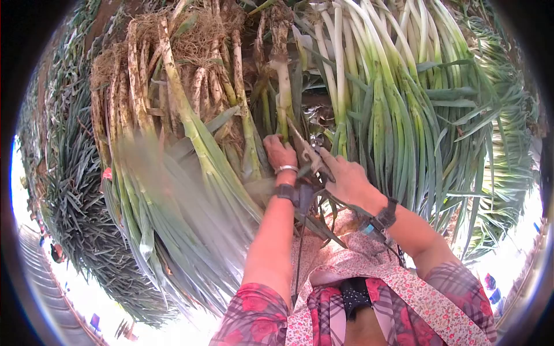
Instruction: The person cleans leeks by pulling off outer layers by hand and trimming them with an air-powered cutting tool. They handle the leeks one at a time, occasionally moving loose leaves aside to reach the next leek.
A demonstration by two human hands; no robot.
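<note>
My left hand (281, 154) is closed around a single green onion (284, 86), its root end pointing away from me and brown outer skin still around the upper part. Close beside it, my right hand (349, 179) is closed on a tapering brownish piece (306, 147) whose narrow tip reaches up to the onion stalk. I cannot tell whether this piece is a blade or a dry leaf. To the left lie soil-stained green onions (190, 118) with tangled roots. On the right, cleaner green onions (398, 109) show white stems and long green leaves.
A high mass of green onion leaves (75, 190) rises at the far left. Another stack (508, 144) stands at the far right. A cable (297, 259) hangs near my left forearm, and a patterned apron (340, 254) covers my lap.
</note>
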